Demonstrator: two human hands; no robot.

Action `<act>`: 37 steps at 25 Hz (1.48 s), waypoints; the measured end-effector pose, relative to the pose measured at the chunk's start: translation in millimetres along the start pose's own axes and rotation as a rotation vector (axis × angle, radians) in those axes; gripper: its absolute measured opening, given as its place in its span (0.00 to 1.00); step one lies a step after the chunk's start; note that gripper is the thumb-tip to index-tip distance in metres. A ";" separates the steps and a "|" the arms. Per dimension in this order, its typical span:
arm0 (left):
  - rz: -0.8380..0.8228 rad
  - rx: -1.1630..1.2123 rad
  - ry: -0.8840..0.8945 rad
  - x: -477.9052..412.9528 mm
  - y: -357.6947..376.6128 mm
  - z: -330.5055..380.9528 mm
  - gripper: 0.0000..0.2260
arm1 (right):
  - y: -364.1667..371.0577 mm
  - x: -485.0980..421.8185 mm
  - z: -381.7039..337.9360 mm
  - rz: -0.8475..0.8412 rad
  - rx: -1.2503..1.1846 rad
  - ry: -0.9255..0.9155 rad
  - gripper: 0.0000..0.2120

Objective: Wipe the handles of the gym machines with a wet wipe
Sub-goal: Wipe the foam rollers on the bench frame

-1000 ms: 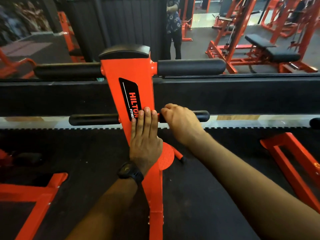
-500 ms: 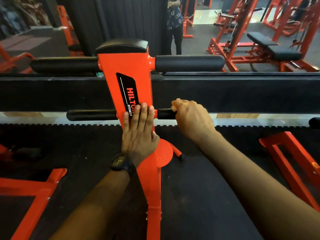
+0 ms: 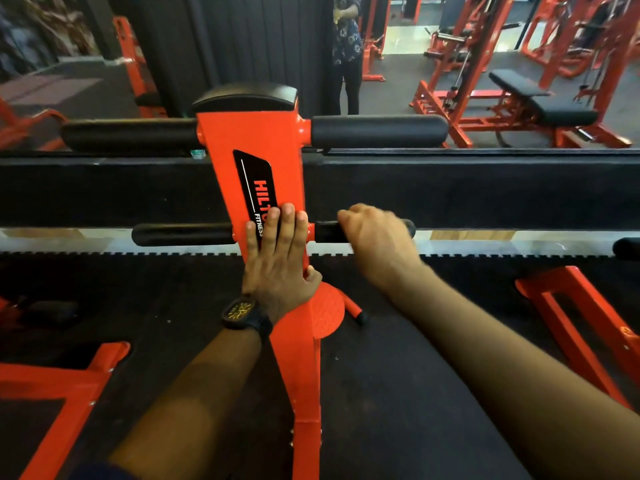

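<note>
Nearest, both bare forearms reach forward over the black floor mat (image 3: 398, 393). The left wrist carries a black watch (image 3: 244, 311).

The left hand (image 3: 277, 258) lies flat against the machine's orange upright (image 3: 249, 140). Its fingers are straight and pressed together, tips over the logo plate (image 3: 258, 181), and the thumb sits at the upright's right edge.

The right hand (image 3: 377, 244), knuckles up, is curled over the right lower handle (image 3: 327, 232). It covers most of the black grip, and the grip's far end shows past the hand. Whether a wet wipe sits under that palm cannot be told.

The left lower handle (image 3: 183, 234) is untouched. Farther off, thick roller pads (image 3: 379, 131) flank the upright. Beyond them, a black bench (image 3: 543, 98) stands far right.
</note>
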State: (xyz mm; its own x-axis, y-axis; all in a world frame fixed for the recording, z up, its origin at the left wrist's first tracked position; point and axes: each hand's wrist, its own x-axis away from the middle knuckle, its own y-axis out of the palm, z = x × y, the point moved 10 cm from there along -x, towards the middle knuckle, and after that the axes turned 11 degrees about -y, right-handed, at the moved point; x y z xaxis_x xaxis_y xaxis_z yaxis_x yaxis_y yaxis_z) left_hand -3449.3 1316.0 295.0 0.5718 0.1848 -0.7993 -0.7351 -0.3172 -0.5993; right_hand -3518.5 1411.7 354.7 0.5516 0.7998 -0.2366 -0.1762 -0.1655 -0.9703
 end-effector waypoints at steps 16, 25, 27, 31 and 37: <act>-0.002 -0.028 -0.034 -0.8 -1.6 3.3 0.52 | -2.7 43.1 29.8 0.146 -0.041 0.052 0.16; -0.046 -0.008 -0.045 -0.2 0.9 3.2 0.55 | 11.2 54.8 29.0 0.350 -0.070 -0.029 0.25; -0.056 -0.015 -0.052 -1.0 1.8 3.0 0.55 | 6.2 47.6 39.7 0.287 -0.082 0.055 0.22; -0.023 -0.053 -0.097 -1.3 1.4 5.7 0.51 | -3.2 1.9 2.1 0.145 -0.045 0.034 0.12; -0.024 -0.030 -0.072 -2.1 -0.1 5.0 0.51 | -2.9 -2.5 10.7 0.016 -0.020 -0.014 0.11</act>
State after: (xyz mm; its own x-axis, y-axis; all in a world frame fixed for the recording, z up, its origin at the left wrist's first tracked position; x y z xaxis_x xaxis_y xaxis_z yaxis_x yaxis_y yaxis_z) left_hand -3452.2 1320.3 296.5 0.5604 0.2589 -0.7868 -0.7098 -0.3394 -0.6172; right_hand -3528.0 1416.3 358.7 0.5369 0.8052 -0.2518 -0.1687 -0.1900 -0.9672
